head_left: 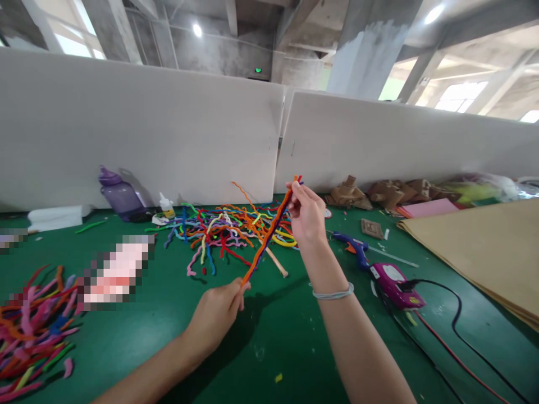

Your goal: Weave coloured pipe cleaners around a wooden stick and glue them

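Orange and purple pipe cleaners (268,238), with a bit of red at the top, are held together as one slanting strand above the green table. The lower end is pinched by my left hand (219,311), its fingers closed. Near the upper end, my right hand (306,213) closes its fingers on the same strand, and short orange, red and purple tips stick out above it. Behind the strand lies a tangled pile of many-coloured pipe cleaners (223,224). A thin wooden stick (277,261) lies at the pile's right side.
Another pile of fuzzy strips (33,331) is at the left. A purple bottle (122,196) and a small glue bottle (167,206) stand behind. To the right are a blue glue gun (357,250), a magenta box (398,285) with cables, and brown paper (475,247). White panels (147,129) border the back.
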### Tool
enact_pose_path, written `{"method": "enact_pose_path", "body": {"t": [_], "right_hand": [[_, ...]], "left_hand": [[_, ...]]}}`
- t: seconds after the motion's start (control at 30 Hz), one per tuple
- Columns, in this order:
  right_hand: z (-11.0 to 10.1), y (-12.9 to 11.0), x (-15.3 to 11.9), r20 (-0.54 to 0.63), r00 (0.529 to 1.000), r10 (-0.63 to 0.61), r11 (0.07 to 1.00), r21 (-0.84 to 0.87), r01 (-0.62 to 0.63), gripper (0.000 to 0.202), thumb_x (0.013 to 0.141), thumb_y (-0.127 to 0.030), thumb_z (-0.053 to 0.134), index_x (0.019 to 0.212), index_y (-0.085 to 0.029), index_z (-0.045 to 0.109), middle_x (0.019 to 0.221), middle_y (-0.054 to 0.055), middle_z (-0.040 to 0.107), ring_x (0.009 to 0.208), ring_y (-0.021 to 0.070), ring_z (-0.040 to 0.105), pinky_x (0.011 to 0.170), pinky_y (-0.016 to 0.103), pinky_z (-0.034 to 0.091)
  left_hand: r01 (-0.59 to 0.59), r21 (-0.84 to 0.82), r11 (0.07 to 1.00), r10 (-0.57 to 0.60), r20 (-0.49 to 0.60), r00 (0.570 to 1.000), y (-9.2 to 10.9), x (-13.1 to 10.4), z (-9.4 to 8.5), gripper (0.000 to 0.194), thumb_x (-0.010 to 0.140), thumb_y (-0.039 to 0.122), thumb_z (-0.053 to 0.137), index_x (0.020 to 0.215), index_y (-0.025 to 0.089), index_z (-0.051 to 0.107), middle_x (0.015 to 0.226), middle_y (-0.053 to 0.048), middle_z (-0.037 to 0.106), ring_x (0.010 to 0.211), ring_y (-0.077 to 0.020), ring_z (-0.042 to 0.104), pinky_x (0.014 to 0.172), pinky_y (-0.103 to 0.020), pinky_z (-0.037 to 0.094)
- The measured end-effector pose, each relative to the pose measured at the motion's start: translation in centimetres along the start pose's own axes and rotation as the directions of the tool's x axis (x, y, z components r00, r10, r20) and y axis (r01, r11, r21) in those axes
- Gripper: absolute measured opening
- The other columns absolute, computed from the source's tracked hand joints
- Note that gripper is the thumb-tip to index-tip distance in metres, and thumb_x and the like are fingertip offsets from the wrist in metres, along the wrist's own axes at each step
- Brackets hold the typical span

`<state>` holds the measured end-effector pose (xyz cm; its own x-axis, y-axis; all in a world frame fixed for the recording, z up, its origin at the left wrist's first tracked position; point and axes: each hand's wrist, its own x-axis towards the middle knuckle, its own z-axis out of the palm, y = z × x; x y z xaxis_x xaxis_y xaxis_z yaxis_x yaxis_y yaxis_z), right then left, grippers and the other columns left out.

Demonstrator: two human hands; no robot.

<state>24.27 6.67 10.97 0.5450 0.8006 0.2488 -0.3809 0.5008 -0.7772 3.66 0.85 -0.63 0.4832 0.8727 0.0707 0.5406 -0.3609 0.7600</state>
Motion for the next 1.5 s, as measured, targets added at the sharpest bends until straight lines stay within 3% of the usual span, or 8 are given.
{"method": "enact_pose_path", "body": {"t": [0.13,0.27,0.4,0.57,0.8,0.97,1.17,1.5], "right_hand": [[0.1,-0.7,-0.3,0.065,0.998,-0.005,0.997,-0.083,0.010,0.013,0.073,-0.028,0.065,0.063,-0.019,0.067,0.050,-0.006,0.042,0.045,0.0060,0.034,0.043,0.023,0.028],[0.8,-0.5,-1.3,0.242,0.968,0.061,0.985,-0.169,-0.020,0.013,0.072,-0.030,0.067,0.068,-0.018,0.071,0.051,-0.006,0.044,0.045,0.0055,0.037,0.043,0.023,0.027],[2.9,1.2,-4.2,0.396,0.897,0.196,0.965,-0.242,-0.104,0.018,0.075,-0.034,0.065,0.073,-0.018,0.072,0.050,-0.006,0.045,0.044,0.0056,0.037,0.042,0.022,0.026],[4.8,3.0,-7.1,0.471,0.822,0.318,0.935,-0.300,-0.190,0.020,0.075,-0.036,0.064,0.073,-0.018,0.071,0.047,-0.006,0.047,0.043,0.0067,0.041,0.042,0.021,0.030],[4.4,3.2,-6.8,0.448,0.830,0.332,0.942,-0.210,-0.263,0.017,0.073,-0.032,0.067,0.070,-0.015,0.071,0.047,-0.005,0.049,0.043,0.0060,0.043,0.044,0.020,0.031],[4.6,3.4,-7.1,0.409,0.820,0.401,0.916,-0.150,-0.373,0.015,0.066,-0.030,0.070,0.066,-0.015,0.070,0.049,-0.003,0.052,0.043,0.0060,0.044,0.043,0.020,0.030],[4.9,3.4,-8.2,0.355,0.870,0.341,0.939,-0.163,-0.302,0.016,0.066,-0.028,0.069,0.057,-0.016,0.067,0.050,-0.002,0.053,0.042,0.0060,0.040,0.042,0.022,0.028],[4.2,3.5,-7.1,0.471,0.685,0.556,0.806,-0.106,-0.582,0.017,0.064,-0.029,0.073,0.068,-0.013,0.069,0.050,-0.006,0.047,0.044,0.0042,0.041,0.040,0.017,0.031]], "left_hand": [[-0.020,-0.050,0.999,0.028,0.178,0.984,-0.3,0.3,-0.4,0.036,0.094,0.036,0.033,0.085,0.017,0.063,0.060,0.000,0.062,0.050,-0.0120,0.055,0.053,-0.021,0.043],[-0.091,-0.290,0.953,0.220,0.450,0.866,0.9,0.9,-2.3,0.035,0.082,0.039,0.059,0.112,0.021,0.063,0.099,-0.005,0.069,0.086,-0.0190,0.063,0.076,-0.028,0.048],[-0.001,-0.618,0.786,0.184,0.232,0.955,2.6,1.1,-4.6,0.053,0.084,0.046,0.055,0.129,0.018,0.048,0.116,-0.012,0.063,0.105,-0.0243,0.058,0.091,-0.037,0.045],[0.092,-0.790,0.606,-0.023,0.098,0.995,4.2,0.5,-5.2,0.034,0.089,0.046,0.049,0.100,0.014,0.057,0.085,-0.008,0.068,0.071,-0.0180,0.064,0.072,-0.032,0.050],[0.033,-0.775,0.632,-0.102,-0.040,0.994,4.3,-0.1,-3.6,0.031,0.090,0.044,0.046,0.075,0.017,0.047,0.047,0.009,0.033,0.041,-0.0061,0.027,0.041,-0.018,0.022],[0.030,-0.666,0.746,-0.097,-0.064,0.993,3.4,0.2,-3.0,0.039,0.088,0.048,0.045,0.065,0.018,0.042,0.047,0.008,0.033,0.042,-0.0065,0.028,0.040,-0.019,0.022],[0.030,-0.671,0.741,-0.090,-0.055,0.994,2.7,0.4,-2.0,0.039,0.088,0.049,0.042,0.064,0.019,0.039,0.047,0.009,0.031,0.040,-0.0067,0.026,0.039,-0.020,0.022],[0.003,-0.593,0.805,-0.058,-0.073,0.996,2.8,0.9,-4.0,0.030,0.087,0.039,0.050,0.068,0.016,0.049,0.055,0.003,0.051,0.046,-0.0085,0.045,0.048,-0.021,0.035]]}}
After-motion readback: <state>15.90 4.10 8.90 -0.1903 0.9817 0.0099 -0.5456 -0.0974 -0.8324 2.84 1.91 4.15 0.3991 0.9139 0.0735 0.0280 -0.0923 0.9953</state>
